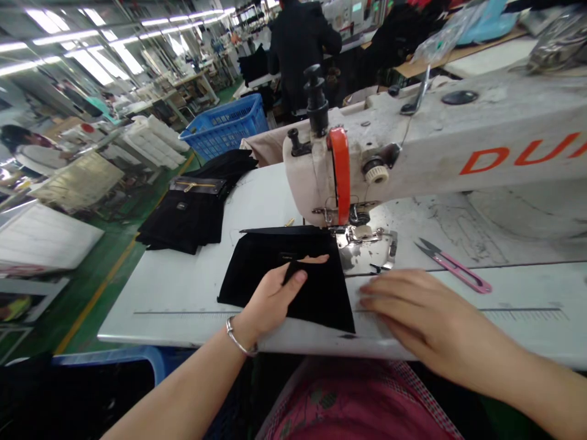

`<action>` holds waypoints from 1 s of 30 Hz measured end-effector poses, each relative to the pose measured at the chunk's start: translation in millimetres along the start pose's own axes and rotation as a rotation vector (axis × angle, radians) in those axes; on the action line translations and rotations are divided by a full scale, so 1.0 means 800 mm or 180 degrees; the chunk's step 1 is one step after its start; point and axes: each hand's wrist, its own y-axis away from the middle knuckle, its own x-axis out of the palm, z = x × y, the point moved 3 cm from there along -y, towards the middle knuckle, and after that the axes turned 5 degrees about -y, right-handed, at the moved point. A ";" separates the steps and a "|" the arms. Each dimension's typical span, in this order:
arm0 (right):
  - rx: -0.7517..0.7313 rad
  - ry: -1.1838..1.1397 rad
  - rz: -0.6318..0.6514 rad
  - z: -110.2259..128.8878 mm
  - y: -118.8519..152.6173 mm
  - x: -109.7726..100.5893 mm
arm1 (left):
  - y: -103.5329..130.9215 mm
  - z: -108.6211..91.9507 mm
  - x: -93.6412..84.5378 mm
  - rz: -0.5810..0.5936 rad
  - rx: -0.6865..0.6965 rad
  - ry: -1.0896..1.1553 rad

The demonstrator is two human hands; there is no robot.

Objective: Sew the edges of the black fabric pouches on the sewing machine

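Observation:
A black fabric piece point(257, 269) with a small label lies on the white sewing table, its back edge by the presser foot of the sewing machine point(316, 177). My left hand point(275, 293), with a silver bracelet at the wrist, pinches a fold of this fabric between thumb and fingers. Just right of the fabric, my right hand point(417, 311) hovers low over the table, slightly blurred, its fingers extended and holding nothing. Pink-handled thread snips point(454, 266) rest behind and to the right of that hand.
Stacked black fabric pieces point(188, 211), the top one with a zipper, lie at the table's left end. A blue basket point(224, 128) stands behind. Another blue container point(158, 363) is below the front left edge. A person in black point(298, 55) is beyond the machine.

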 end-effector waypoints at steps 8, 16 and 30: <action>0.0590 0.1223 0.0007 -0.078 -0.081 0.007 | 0.002 -0.017 -0.004 0.0154 0.0139 -0.0092; 0.0389 0.1116 -0.0098 -0.079 -0.082 0.010 | 0.007 -0.022 0.021 0.0940 0.0933 -0.2080; -0.0390 0.0142 0.0059 -0.035 -0.054 0.032 | -0.029 -0.024 0.017 -0.0082 0.1082 -0.2303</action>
